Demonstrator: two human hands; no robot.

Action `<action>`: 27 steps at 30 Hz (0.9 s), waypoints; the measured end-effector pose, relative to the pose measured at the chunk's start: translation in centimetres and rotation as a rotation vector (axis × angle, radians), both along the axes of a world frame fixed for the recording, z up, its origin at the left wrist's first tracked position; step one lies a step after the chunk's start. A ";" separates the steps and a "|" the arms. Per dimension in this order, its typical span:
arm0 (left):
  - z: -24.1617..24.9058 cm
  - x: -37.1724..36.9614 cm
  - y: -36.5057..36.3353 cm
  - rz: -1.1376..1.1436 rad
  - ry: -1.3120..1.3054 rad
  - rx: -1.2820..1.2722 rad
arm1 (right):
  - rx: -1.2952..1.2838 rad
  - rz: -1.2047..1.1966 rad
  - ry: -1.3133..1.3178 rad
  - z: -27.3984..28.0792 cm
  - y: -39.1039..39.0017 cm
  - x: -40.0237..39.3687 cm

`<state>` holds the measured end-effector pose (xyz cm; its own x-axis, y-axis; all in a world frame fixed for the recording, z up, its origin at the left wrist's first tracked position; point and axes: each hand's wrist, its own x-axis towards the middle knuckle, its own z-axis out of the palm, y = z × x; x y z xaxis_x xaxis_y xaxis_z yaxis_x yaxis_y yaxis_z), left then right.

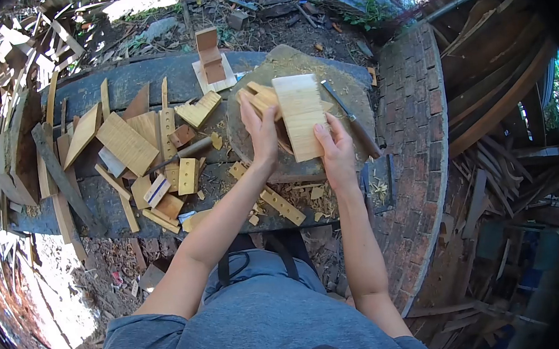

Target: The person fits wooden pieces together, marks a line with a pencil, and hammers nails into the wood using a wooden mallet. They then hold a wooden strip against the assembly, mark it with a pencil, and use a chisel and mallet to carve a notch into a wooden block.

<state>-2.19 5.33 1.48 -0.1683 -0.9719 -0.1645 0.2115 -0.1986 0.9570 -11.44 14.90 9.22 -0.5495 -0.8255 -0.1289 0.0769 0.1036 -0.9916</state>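
Above a wooden slab (292, 59), the left hand (262, 134) grips a wooden block (260, 98) and the right hand (337, 147) pinches a pale board (302, 118), its fingertips hidden behind it. Two handled tools show, a narrow-bladed tool (353, 119) on the slab's right side and a wooden-handled tool (196, 147) left of the slab, among wood pieces (127, 145) too jumbled to count. The slab rests on a dark bench (122, 75) outdoors, brickwork (412, 141) to its right.
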 end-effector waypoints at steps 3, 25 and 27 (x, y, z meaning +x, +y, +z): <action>0.5 -0.8 -1.0 0.022 -0.012 0.127 | 0.021 -0.001 -0.053 -0.5 -1.1 -0.5; -1.9 1.5 1.0 0.063 0.151 0.248 | 0.586 0.502 0.486 0.5 -14.3 -5.2; -1.7 1.8 0.7 0.055 0.215 0.260 | 0.579 0.513 0.548 0.9 -14.0 -5.1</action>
